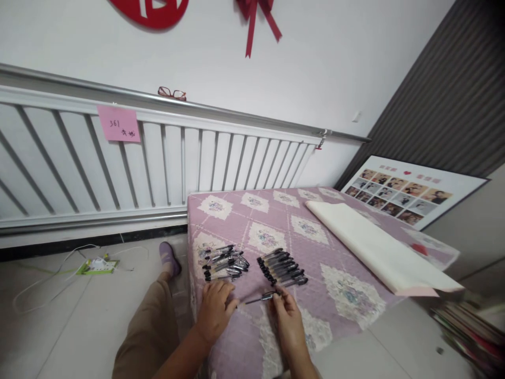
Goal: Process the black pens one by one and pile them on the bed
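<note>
My right hand [287, 310] pinches a dark pen [260, 299], whose thin tip points left, just above the purple patterned cloth [244, 329]. My left hand [216, 308] is near that tip, its thumb and fingers bent; whether it holds anything small is hidden. Beyond my left hand lies a loose pile of pens and black caps [224, 262]. A row of dark pens [282, 267], laid side by side, sits beyond my right hand.
A rolled cream sheet [366, 242] lies on the right of the cloth. Behind stands a white radiator [236, 158] with a pink note [119, 124]. A photo board [394, 192] leans at the right. On the floor is a green power strip [98, 266] with cables.
</note>
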Tool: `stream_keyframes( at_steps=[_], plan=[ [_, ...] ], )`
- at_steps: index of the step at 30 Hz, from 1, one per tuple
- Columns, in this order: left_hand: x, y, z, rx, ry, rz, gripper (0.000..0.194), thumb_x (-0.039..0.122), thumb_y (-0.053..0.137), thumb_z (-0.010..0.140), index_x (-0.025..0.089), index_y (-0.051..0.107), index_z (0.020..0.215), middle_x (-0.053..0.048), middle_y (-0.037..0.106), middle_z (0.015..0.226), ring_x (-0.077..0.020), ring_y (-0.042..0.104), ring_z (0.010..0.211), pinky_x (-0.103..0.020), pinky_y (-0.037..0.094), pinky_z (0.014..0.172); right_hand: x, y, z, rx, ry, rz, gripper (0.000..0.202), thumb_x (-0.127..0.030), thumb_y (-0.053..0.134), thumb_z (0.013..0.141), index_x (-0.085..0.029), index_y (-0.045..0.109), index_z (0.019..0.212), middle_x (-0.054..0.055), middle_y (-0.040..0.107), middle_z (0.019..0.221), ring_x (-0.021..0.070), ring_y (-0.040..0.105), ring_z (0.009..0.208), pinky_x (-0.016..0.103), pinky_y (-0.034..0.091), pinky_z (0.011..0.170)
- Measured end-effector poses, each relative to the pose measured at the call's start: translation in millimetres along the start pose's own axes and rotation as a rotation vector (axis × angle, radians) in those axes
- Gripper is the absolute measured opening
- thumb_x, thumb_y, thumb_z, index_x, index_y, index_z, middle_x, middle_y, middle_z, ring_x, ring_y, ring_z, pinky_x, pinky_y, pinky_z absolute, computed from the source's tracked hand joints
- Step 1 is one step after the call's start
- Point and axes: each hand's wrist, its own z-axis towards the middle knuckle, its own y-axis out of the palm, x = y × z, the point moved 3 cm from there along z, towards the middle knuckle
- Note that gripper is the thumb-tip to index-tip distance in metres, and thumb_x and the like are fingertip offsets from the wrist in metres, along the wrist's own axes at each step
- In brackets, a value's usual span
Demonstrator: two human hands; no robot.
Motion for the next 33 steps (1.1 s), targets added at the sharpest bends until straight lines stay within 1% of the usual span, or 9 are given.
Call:
stream_keyframes(
  at_steps=[2,4,6,8,11,17,23,29,33],
  plan=[
    [0.1,-0.1,0.1,0.002,-0.005,0.010,0.018,0.020,0.056,0.083,0.025,0.060,0.099,-0.003,0.065,0.101,-0.0230,0.056,0.101,-0.042,0.036,0.093,-1.8,-18.9,11.1,0.048,0.050,-0.010,0.041,-0.046,0.066,0.070,-0.021,0.063,0.101,0.002,0.070,0.086,0.0188,0.063,0.076,0.028,0.050,0.067],
    [0.2,0.2,0.2,-0.010,-0.004,0.015,0.018,0.019,0.055,0.083,0.025,0.060,0.099,-0.002,0.065,0.102,-0.0223,0.056,0.100,-0.042,0.035,0.093,-2.3,-42.4,26.2,0.140,0.089,-0.034,0.043,-0.047,0.066,0.066,-0.021,0.060,0.099,0.001,0.069,0.079,0.0189,0.063,0.071,0.028,0.050,0.064],
    [-0.2,0.9,0.3,-0.022,-0.003,0.013,0.018,0.019,0.054,0.083,0.025,0.060,0.098,-0.002,0.065,0.103,-0.0219,0.057,0.101,-0.042,0.035,0.094,-0.9,-64.9,42.7,0.198,0.137,-0.093,0.043,-0.048,0.067,0.062,-0.019,0.061,0.095,0.001,0.067,0.073,0.0194,0.062,0.066,0.029,0.050,0.060],
    [-1.0,1.7,0.3,-0.032,-0.006,0.006,0.017,0.019,0.054,0.083,0.025,0.060,0.098,-0.002,0.065,0.104,-0.0219,0.056,0.101,-0.043,0.034,0.095,2.1,-82.1,57.9,0.188,0.185,-0.151,0.044,-0.049,0.065,0.062,-0.019,0.061,0.094,0.001,0.066,0.067,0.0192,0.061,0.060,0.029,0.048,0.054],
    [-1.9,2.6,0.4,-0.046,-0.016,-0.001,0.016,0.019,0.053,0.084,0.025,0.060,0.097,-0.002,0.065,0.102,-0.0222,0.057,0.100,-0.043,0.034,0.095,6.9,-97.5,74.3,0.174,0.232,-0.212,0.044,-0.050,0.062,0.064,-0.018,0.061,0.095,0.002,0.066,0.062,0.0180,0.058,0.051,0.028,0.045,0.046],
    [-0.3,2.1,0.1,-0.062,-0.016,0.007,0.017,0.019,0.049,0.086,0.025,0.061,0.096,-0.003,0.065,0.101,-0.0222,0.057,0.099,-0.044,0.035,0.095,10.8,-102.1,90.8,0.171,0.256,-0.310,0.037,-0.046,0.061,0.066,-0.016,0.065,0.088,0.003,0.065,0.057,0.0179,0.057,0.046,0.027,0.041,0.041],
    [-0.8,3.2,-0.9,-0.047,-0.007,-0.009,0.016,0.022,0.047,0.088,0.025,0.061,0.097,-0.003,0.065,0.103,-0.0223,0.057,0.100,-0.045,0.034,0.096,6.7,-100.8,104.9,0.169,0.268,-0.457,0.032,-0.039,0.057,0.073,-0.013,0.066,0.089,0.003,0.064,0.054,0.0166,0.058,0.046,0.023,0.039,0.040],
    [0.0,2.7,-0.8,-0.035,0.000,0.006,0.016,0.023,0.047,0.088,0.025,0.061,0.096,-0.002,0.066,0.101,-0.0218,0.058,0.099,-0.044,0.036,0.095,8.3,-100.8,115.6,0.140,0.296,-0.580,0.028,-0.035,0.055,0.076,-0.013,0.067,0.089,0.001,0.059,0.045,0.0168,0.055,0.040,0.024,0.040,0.041],
    [-0.5,3.3,-1.2,-0.024,0.008,0.020,0.016,0.023,0.047,0.088,0.025,0.061,0.096,-0.002,0.066,0.102,-0.0216,0.058,0.100,-0.043,0.035,0.095,13.3,-100.5,121.1,0.116,0.308,-0.627,0.023,-0.032,0.055,0.075,-0.014,0.068,0.084,0.002,0.062,0.049,0.0170,0.058,0.043,0.024,0.041,0.043]
  ],
)
